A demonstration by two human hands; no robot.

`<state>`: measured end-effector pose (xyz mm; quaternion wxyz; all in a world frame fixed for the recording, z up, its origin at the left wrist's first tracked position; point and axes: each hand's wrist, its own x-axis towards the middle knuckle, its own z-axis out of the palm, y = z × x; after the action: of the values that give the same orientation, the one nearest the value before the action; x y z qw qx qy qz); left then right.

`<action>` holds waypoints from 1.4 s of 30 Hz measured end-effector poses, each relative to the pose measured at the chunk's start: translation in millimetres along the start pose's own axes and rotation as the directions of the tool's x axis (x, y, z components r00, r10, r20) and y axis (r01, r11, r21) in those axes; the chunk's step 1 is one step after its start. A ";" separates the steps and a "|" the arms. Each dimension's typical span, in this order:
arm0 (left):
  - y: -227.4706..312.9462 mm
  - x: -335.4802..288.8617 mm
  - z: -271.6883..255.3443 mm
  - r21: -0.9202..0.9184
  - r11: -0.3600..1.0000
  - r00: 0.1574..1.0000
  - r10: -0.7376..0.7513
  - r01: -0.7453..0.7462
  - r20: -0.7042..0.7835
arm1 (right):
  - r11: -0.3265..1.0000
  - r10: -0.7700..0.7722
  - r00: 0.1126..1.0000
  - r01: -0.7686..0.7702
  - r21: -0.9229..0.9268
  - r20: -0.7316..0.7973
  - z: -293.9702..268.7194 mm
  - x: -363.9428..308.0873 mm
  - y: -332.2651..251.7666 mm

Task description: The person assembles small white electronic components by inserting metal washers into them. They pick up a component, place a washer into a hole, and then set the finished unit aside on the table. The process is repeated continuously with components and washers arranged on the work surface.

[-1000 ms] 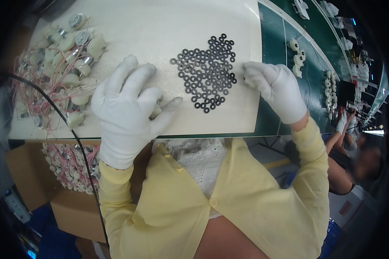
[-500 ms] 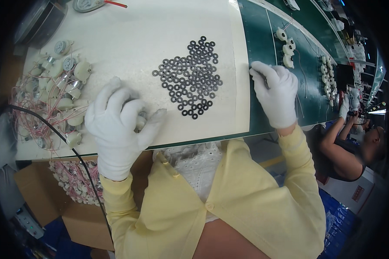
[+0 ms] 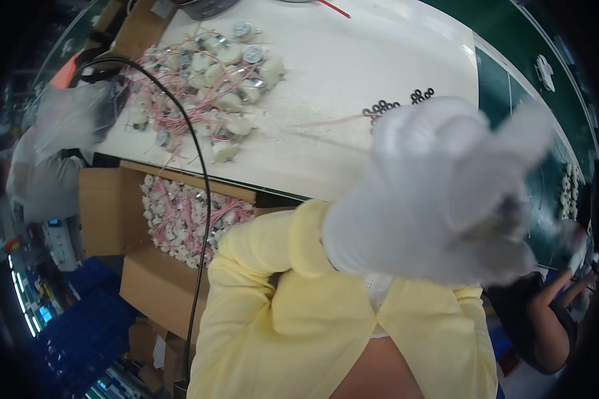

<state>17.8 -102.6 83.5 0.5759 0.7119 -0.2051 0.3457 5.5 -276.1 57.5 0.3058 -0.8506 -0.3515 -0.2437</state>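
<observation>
My left hand (image 3: 419,193), in a white glove, is raised close to the camera and smeared by motion. Its fingers are closed round a small motor (image 3: 509,216), of which only a dark, greyish blur shows between them. My right hand cannot be made out; the left glove covers much of that side. Behind the glove, part of the group of small black rings (image 3: 383,106) shows on the white tabletop (image 3: 339,60). To the left lies a tangled heap of small cream and silver motors (image 3: 213,86) with pink wires.
An open cardboard box (image 3: 160,286) full of wired motors stands below the table's near edge. A black cable (image 3: 203,179) arches across the left side. Rows of cream parts (image 3: 569,189) lie on the green surface at right. A co-worker's arm (image 3: 546,326) is at far right.
My left hand has risen from beside the motor heap toward the camera and right, still gripping the motor. The view has swung, shifting the table contents right and up. My right hand has dropped from sight.
</observation>
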 end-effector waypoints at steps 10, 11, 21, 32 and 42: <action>17.3 10.4 13.5 0.086 0.917 0.921 0.387 -0.389 0.034 | 0.697 0.299 0.938 -0.340 0.631 0.175 -44.0 -92.0 44.0; 18.2 12.6 11.5 0.064 0.911 0.912 0.402 -0.407 0.080 | 0.503 0.404 0.900 -0.368 0.782 0.164 -38.8 -91.3 35.5; -100.8 41.7 -107.7 0.882 0.447 0.977 -0.072 -0.148 0.200 | -0.534 0.538 0.800 0.079 0.842 0.267 3.7 0.5 -15.6; -156.7 57.6 -263.8 0.989 -0.103 0.812 -0.564 0.109 -0.148 | -0.463 0.531 0.803 0.006 0.887 0.271 17.8 -17.2 21.8; -155.7 54.1 -177.6 0.932 0.339 0.936 -0.352 0.129 -0.002 | -0.471 0.493 0.806 -0.068 0.880 0.326 27.8 -24.3 21.7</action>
<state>116.4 113.2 34.7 0.1028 0.9631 0.0733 0.2377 11.8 -280.0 15.3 0.9558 -0.2426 -0.0920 0.1380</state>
